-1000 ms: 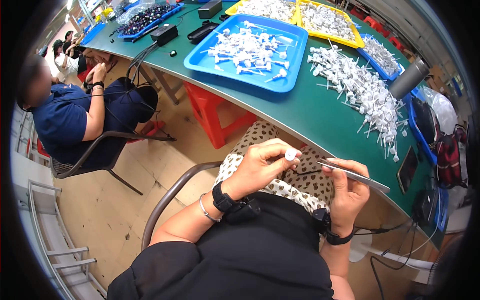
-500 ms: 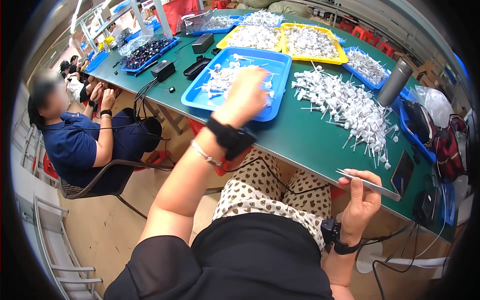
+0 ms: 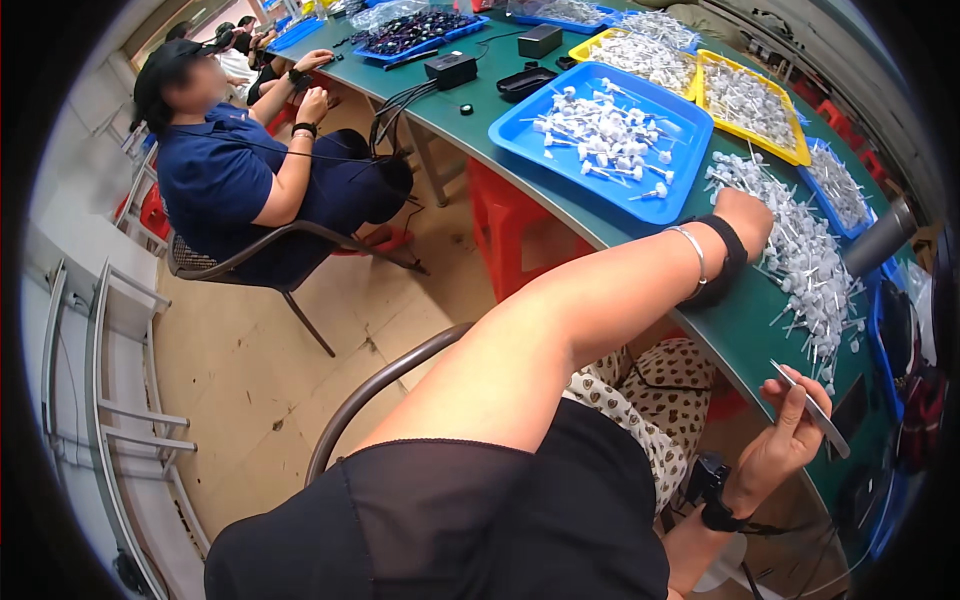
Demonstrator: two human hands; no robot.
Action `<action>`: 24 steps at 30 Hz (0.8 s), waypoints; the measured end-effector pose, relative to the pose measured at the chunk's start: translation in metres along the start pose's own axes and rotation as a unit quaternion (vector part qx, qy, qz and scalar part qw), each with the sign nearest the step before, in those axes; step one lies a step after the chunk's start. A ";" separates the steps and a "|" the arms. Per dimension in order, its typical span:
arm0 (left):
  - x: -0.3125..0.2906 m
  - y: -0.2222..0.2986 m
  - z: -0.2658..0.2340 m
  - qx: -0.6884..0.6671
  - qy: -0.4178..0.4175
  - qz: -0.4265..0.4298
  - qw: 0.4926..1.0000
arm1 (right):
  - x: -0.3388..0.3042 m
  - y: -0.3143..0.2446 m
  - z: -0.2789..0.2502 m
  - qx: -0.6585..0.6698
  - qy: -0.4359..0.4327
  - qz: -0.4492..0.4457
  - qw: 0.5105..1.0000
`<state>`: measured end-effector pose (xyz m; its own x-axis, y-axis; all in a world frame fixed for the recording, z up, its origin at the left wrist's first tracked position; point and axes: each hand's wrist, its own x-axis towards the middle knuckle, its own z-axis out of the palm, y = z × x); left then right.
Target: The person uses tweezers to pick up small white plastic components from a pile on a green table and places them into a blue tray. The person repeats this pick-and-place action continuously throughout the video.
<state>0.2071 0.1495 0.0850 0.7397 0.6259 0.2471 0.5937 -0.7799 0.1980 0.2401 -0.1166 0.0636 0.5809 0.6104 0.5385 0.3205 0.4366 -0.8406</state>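
Note:
My left hand (image 3: pixel 746 218) reaches to the near-left edge of a loose pile of small white plastic parts (image 3: pixel 815 265), each with a thin stem and a wider head. Its back faces me, so the fingers are hidden. In my right hand (image 3: pixel 785 440), near the table's front edge, a pair of metal tweezers (image 3: pixel 826 428) is gripped, tips pointing up and left. Left of the pile lies a blue tray (image 3: pixel 693 168), partly filled with similar white parts (image 3: pixel 600 130).
Yellow trays (image 3: pixel 806 153) of white parts stand behind the blue tray. A grey cylindrical bottle (image 3: pixel 882 240) leans beside the pile. A black box (image 3: pixel 450 70) with cables sits at the table's edge. A seated co-worker (image 3: pixel 225 170) is to my left.
My left hand has moved from over the blue tray rightward to the pile's edge. The view has turned left, and the tray's contents now show fully. The right hand still holds the tweezers.

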 end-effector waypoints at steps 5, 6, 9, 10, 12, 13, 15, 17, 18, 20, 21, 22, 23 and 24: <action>-0.022 -0.020 -0.006 -0.166 0.090 -0.034 0.981 | -0.001 0.001 0.006 0.009 -0.017 -0.008 1.000; -0.025 -0.019 -0.005 -0.222 0.117 -0.026 0.968 | -0.002 0.000 0.005 -0.001 -0.009 -0.007 1.000; -0.068 -0.020 -0.016 -0.439 0.115 -0.005 0.891 | -0.003 0.000 0.008 0.009 -0.013 0.004 1.000; -0.094 -0.015 -0.029 -0.528 0.058 -0.018 0.847 | -0.005 0.001 0.009 0.018 -0.013 0.010 1.000; -0.135 -0.009 -0.029 -0.616 0.023 -0.015 0.787 | -0.011 0.000 0.015 0.040 -0.015 0.024 0.999; -0.155 -0.005 -0.030 -0.638 0.006 -0.037 0.770 | -0.014 -0.003 0.021 0.051 -0.015 0.030 0.998; -0.193 -0.001 -0.030 -0.662 -0.020 -0.075 0.746 | -0.020 -0.007 0.035 0.085 -0.037 0.048 0.995; -0.223 0.001 -0.020 -0.662 -0.012 -0.092 0.744 | -0.026 -0.002 0.043 0.100 -0.071 0.049 0.991; -0.234 0.002 -0.012 -0.659 0.009 -0.095 0.746 | -0.029 -0.003 0.050 0.113 -0.079 0.062 0.988; -0.247 -0.001 0.000 -0.634 0.018 -0.048 0.771 | -0.033 -0.005 0.058 0.126 -0.100 0.075 0.984; -0.250 0.000 0.004 -0.650 0.019 -0.047 0.758 | -0.034 -0.004 0.058 0.124 -0.120 0.074 0.982; -0.251 -0.001 0.005 -0.650 0.021 -0.049 0.758 | -0.036 -0.003 0.059 0.132 -0.120 0.083 0.981; -0.252 -0.001 0.007 -0.650 0.023 -0.052 0.758 | -0.037 -0.002 0.060 0.118 -0.120 0.084 0.982; -0.252 0.000 0.008 -0.650 0.026 -0.055 0.758 | -0.038 -0.002 0.059 0.105 -0.122 0.084 0.983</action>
<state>0.0229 -0.0080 0.0149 0.6755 0.7119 0.1921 -0.1874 -0.0862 0.9785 0.1734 -0.1014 0.0485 0.4080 0.8149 0.4116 0.0578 0.4269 -0.9024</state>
